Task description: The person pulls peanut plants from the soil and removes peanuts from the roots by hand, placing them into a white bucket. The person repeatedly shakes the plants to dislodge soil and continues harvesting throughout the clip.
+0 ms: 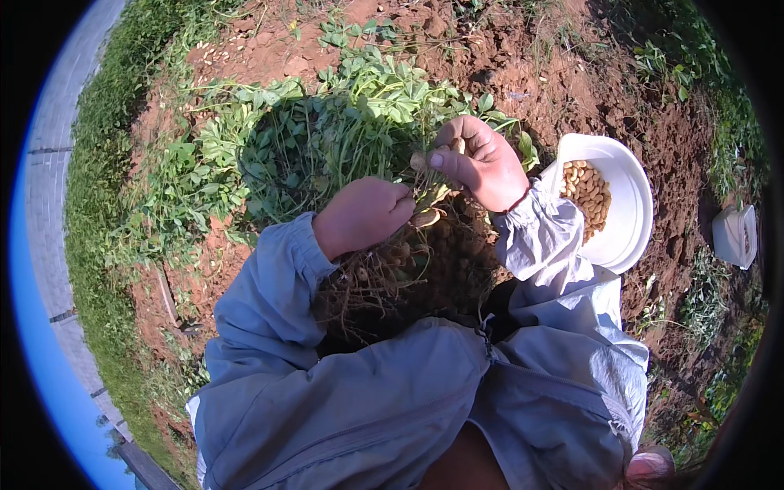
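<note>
My left hand (367, 214) is closed around the stems of a pulled peanut plant (349, 138). The leafy tops spread away in front of me, and tangled roots (367, 294) with pods hang toward my lap. Just to the right, my right hand (481, 162) pinches a peanut pod (457, 145) between thumb and fingers. Another pod (425, 217) dangles from the stems below the two hands. Beside my right forearm a white plastic bucket (631, 184) leans over, with many picked peanuts (589, 193) inside.
Reddish-brown soil (667, 184) surrounds the plants. A small white plastic container (732, 236) sits at the far right. Loose peanuts (211, 55) are scattered on the ground at the upper left. A wooden stick (166, 294) lies at left, before a grassy strip (98, 245) and a paved surface (49, 202).
</note>
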